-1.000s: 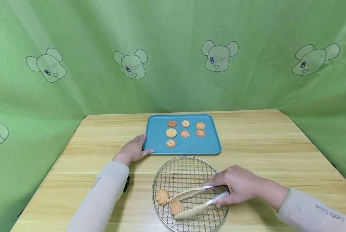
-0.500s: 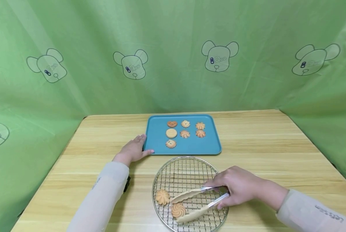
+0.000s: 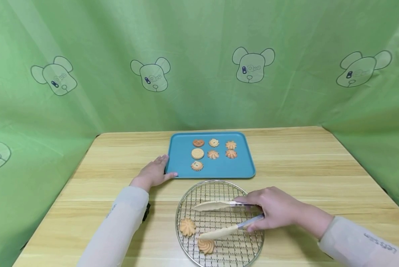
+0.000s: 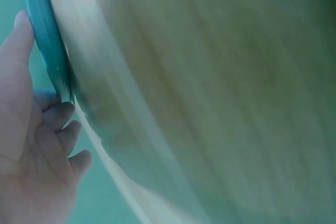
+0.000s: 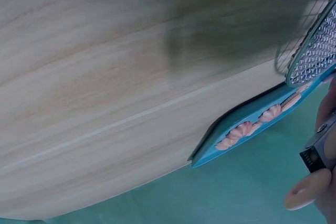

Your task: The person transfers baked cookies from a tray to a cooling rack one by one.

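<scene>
My right hand [image 3: 276, 208] grips metal-handled tongs [image 3: 219, 233] with beige tips, their arms spread apart over a round wire cooling rack [image 3: 216, 191]. The nearer arm overlaps the back edge of a swirl cookie [image 3: 206, 246]. To its upper left on the rack lies a flower-shaped cookie [image 3: 187, 227]. Nothing sits between the tong tips. My left hand [image 3: 152, 172] rests at the front left corner of a blue tray [image 3: 182, 159], thumb along the front rim and fingers against the left side. In the left wrist view, the thumb lies along the tray edge [image 4: 44, 30].
Several cookies lie in rows on the tray, among them a round pale biscuit [image 3: 197, 153] and a brown pretzel-shaped one [image 3: 198, 142]. The rack stands just in front of the tray on the wooden table [image 3: 296, 163]. A green curtain [image 3: 199, 104] hangs behind.
The tongs have lifted back off the swirl cookie, toward the tray, and spread wider. That cookie has shifted slightly right on the rack. My left hand and the tray have stayed put.
</scene>
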The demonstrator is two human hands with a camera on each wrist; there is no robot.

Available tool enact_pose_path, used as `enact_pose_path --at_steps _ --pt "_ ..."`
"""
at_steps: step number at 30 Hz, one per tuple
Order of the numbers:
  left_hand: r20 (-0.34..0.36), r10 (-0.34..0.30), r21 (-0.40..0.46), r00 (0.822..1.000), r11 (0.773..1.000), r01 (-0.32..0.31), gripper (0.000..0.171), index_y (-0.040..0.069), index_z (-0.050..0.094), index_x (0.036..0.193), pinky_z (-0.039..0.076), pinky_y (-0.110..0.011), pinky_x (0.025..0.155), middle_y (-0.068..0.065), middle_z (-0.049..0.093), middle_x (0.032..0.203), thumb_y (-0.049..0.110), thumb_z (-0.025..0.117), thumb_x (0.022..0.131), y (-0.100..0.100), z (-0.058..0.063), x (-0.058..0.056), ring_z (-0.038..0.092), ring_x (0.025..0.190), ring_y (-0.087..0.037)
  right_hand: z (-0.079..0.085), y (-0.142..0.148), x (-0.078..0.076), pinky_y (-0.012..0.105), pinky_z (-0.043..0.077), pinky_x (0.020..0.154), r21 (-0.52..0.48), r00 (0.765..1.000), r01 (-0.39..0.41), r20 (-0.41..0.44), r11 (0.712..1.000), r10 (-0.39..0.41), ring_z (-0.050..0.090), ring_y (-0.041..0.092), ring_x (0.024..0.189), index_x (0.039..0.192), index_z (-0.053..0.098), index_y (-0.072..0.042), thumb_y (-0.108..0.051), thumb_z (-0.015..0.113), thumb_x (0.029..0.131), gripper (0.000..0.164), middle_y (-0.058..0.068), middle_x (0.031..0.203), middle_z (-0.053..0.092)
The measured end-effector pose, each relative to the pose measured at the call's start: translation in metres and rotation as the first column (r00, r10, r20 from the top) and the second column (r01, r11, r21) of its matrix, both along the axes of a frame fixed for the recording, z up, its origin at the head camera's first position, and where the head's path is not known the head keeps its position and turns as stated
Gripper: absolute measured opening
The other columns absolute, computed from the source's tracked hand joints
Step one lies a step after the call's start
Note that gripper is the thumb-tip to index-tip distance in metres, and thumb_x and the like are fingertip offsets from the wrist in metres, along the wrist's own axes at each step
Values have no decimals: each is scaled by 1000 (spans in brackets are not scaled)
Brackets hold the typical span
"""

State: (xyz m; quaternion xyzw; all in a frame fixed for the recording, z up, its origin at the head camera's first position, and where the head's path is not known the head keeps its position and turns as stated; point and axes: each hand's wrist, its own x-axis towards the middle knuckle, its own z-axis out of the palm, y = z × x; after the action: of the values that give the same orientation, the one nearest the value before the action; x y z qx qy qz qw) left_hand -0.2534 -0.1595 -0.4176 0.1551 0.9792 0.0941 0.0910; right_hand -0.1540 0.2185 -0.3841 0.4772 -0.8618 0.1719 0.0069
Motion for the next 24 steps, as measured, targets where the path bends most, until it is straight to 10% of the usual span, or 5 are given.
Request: enact_pose_path --at_steps 24 --pt "11 4 -10 1000 1000 -3 89 -3 16 150 16 -45 115 -18 18 155 59 47 93 -1 -1 -2 16 142 -33 0 -7 -15 21 34 45 69 927 374 -66 925 -369 33 0 50 137 51 -4 -70 68 70 95 -8 93 61"
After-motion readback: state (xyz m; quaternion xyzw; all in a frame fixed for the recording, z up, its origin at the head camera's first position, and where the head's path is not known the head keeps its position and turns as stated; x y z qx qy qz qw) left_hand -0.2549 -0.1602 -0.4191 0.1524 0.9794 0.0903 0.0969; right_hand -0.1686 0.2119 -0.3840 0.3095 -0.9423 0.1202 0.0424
